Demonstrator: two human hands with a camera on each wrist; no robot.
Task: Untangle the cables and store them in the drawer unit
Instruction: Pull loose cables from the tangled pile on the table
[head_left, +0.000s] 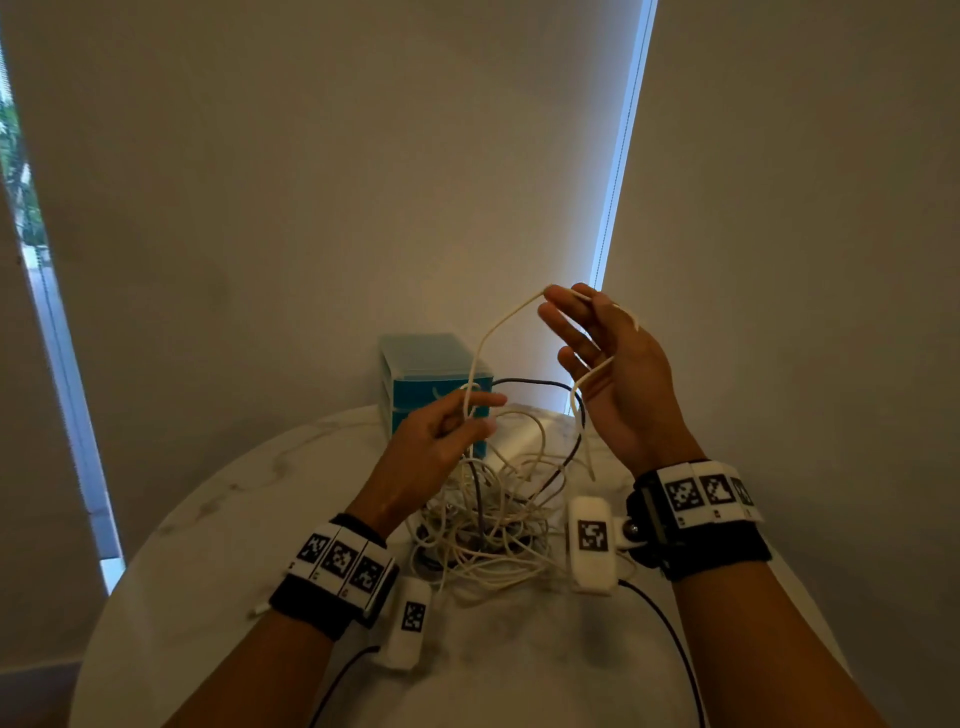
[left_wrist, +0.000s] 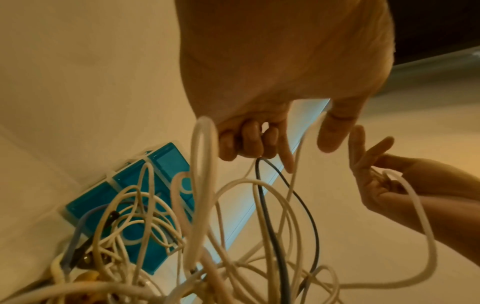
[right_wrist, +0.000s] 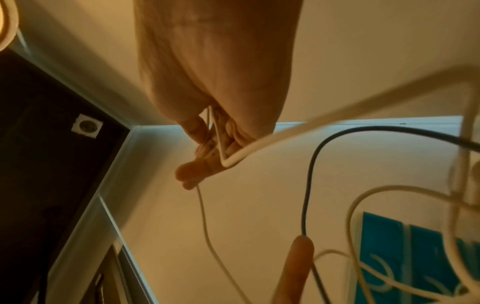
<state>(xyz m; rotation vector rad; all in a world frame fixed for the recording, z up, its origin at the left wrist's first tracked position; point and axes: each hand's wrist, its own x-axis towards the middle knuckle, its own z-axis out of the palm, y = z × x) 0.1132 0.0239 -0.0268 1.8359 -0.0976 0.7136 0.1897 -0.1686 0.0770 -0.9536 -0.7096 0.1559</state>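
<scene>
A tangle of white cables (head_left: 488, 525) lies in a heap on the round marble table (head_left: 234, 519), with one dark cable (head_left: 535, 383) arching out of it. Behind it stands the teal drawer unit (head_left: 415, 364), drawers closed. My right hand (head_left: 613, 374) is raised above the heap. A white cable (head_left: 498, 325) runs over its fingertips, round the hand and between its fingers (right_wrist: 205, 148). That cable drops to my left hand (head_left: 436, 441), where it passes between thumb and index finger (left_wrist: 285, 160). The other left fingers are curled.
The drawer unit stands against the wall at the table's far edge. White wrist cameras (head_left: 592, 540) hang under both wrists, and black leads trail off the near edge. Bright window strips (head_left: 618, 171) show beside the blinds. Bare marble lies left and near.
</scene>
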